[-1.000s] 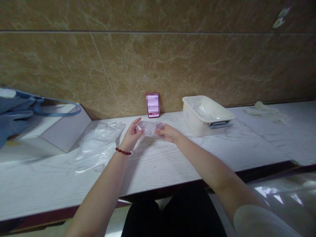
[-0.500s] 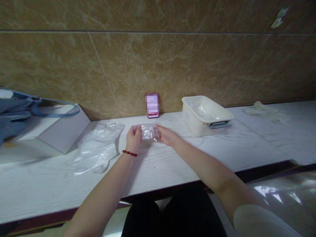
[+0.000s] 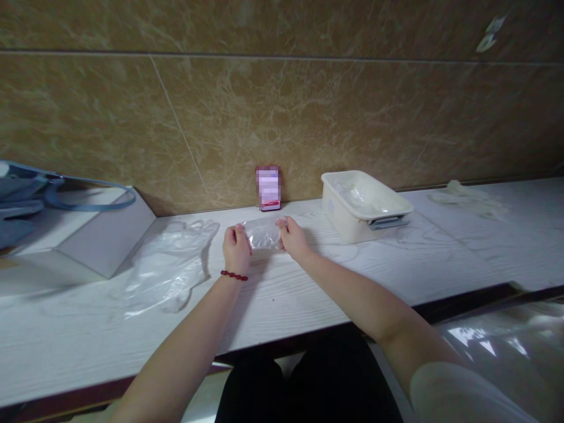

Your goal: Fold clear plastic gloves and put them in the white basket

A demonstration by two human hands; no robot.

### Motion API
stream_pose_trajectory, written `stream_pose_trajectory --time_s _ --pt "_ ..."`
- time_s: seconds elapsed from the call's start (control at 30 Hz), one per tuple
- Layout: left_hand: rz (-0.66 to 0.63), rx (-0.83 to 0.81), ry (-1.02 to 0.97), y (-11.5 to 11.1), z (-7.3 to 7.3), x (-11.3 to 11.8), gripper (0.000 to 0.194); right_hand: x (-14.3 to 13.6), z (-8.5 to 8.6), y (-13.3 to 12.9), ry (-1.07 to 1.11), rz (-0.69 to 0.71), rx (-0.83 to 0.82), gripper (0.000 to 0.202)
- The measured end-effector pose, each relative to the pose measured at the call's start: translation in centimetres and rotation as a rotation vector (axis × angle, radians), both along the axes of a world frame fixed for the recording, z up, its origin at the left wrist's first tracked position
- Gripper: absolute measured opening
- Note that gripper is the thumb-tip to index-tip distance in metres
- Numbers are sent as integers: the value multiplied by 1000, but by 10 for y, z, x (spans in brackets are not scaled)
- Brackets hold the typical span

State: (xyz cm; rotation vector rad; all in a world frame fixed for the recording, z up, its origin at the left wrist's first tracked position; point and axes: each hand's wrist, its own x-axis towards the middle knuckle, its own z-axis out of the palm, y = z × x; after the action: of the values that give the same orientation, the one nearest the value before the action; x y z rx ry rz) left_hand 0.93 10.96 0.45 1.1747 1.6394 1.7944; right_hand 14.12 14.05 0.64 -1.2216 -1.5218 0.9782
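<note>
1. A small clear crinkled plastic packet (image 3: pixel 263 233) spans both hands over the white wood-grain table (image 3: pixel 286 299), seemingly held by its ends to keep it flat.
2. A red-edged rectangular phone (image 3: pixel 269 191) leans against the brown marbled wall (image 3: pixel 282 111), probably so its screen faces the person.
3. Left hand (image 3: pixel 237 247): curled closed, pinching the packet's left end.
4. Right hand (image 3: pixel 293 238): thumb and fingers pinching its right end.

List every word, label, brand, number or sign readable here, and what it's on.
No legible text.
Phone screen: pixelated, unreadable.
White bin, pale patch on its side: too blurred to read.
Held clear plastic: no lettering visible.
Light marks on the wall, upper right: too blurred to tell.
</note>
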Motion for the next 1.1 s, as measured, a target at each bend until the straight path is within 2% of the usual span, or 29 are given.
stream_pose_trajectory --time_s 0.23,0.33,0.4,0.5,0.67,0.77,0.83,0.93,1.0,1.1 --pt "-14 15 -6 -2 -2 0 28 8 16 -7 -69 -16 84 29" --pt "-52 21 -57 -4 0 0 24 17 33 -8 -119 -12 171 28" --pt "-95 31 -111 -5 3 -1 23 30 52 -5 -158 -41 224 29" --pt "-152 38 -174 -6 5 -4 23 64 95 8 -297 -104 281 31" --pt "-140 37 -200 -4 6 -10 22 154 171 40 -682 -196 443 33" --pt "-127 34 -194 -3 6 -12 22 203 200 57 -905 -127 476 37" --pt "-132 26 -175 -4 6 -12 23 224 209 66 -1059 -38 430 34" --pt "-138 3 -123 -4 5 -13 24 238 209 81 -1190 82 361 33" --pt "-143 -17 -87 -5 4 -13 25 239 202 91 -1214 161 324 33" --pt "-144 -41 -54 -4 2 -14 26 236 183 107 -1213 273 273 32"
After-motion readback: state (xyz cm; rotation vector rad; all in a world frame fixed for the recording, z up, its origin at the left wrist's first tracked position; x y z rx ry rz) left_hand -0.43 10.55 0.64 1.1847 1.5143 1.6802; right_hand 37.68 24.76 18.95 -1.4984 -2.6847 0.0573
